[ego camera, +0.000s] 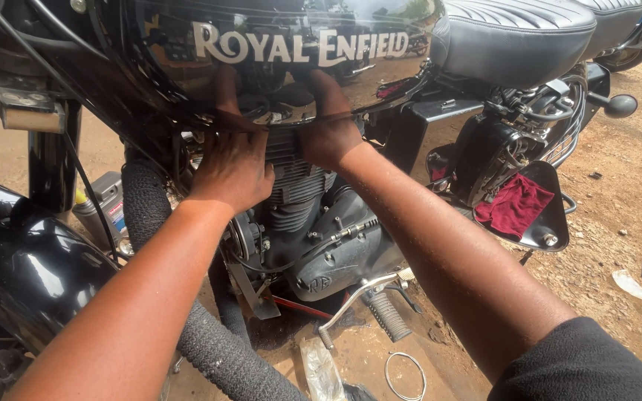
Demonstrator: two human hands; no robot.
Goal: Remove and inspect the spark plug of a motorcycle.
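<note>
Both hands at the engine, under the tank.
We note the black tank (187, 74) overhanging; left hand (233, 169) and right hand (328, 137) press the finned cylinder (295, 182), grip indiscernible.

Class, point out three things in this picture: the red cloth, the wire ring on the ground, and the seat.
Red cloth (513, 204), head view, middle of the folded cloth.
Wire ring (405, 376), head view, its left rim.
Seat (514, 33), head view, top of the ribbed cushion.
</note>
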